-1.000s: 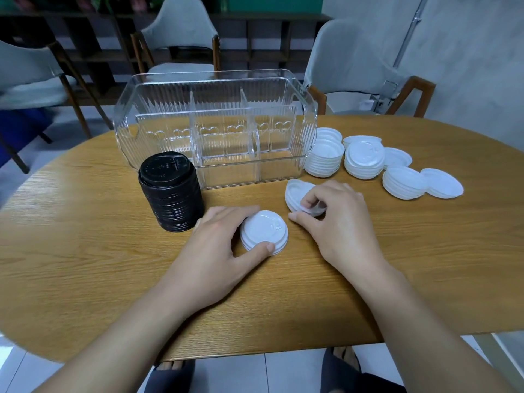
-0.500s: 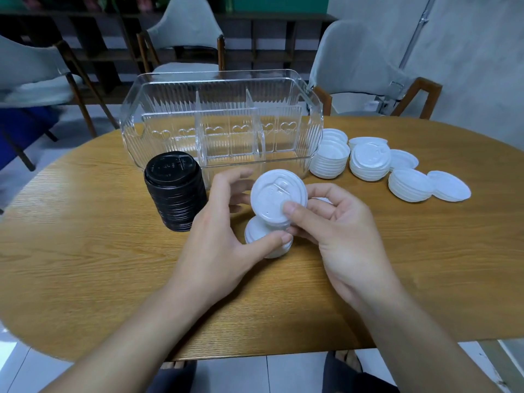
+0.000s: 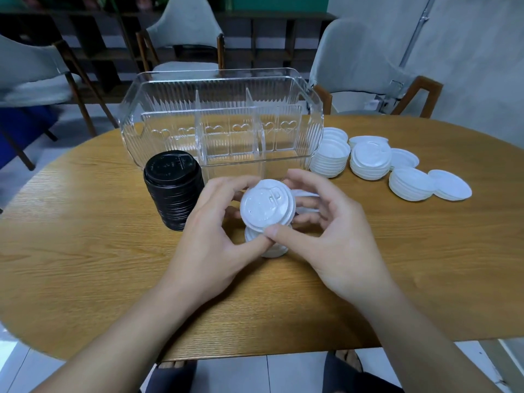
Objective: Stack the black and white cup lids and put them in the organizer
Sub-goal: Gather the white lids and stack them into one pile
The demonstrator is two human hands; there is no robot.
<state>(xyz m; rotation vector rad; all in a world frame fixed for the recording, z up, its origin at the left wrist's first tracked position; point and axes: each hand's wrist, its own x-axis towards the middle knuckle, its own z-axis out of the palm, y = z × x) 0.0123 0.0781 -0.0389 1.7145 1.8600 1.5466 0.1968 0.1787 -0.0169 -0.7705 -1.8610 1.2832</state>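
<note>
Holding a round white plastic cup lid (image 3: 266, 205) mid-frame, both the left hand (image 3: 211, 239) and right hand (image 3: 326, 222) pinch its rim with curled fingers (image 3: 300, 180) above the wooden tabletop (image 3: 85, 251).

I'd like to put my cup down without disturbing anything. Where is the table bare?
Bare wood lies left of the black lid stack, and along the near table edge. It is crowded right of the organizer, where white lid piles cluster, and around both hands.

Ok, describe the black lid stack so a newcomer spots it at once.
Find the clear organizer on the wooden table. At its front left corner stands the black lid stack, the only dark pile; every other lid is white.
</note>
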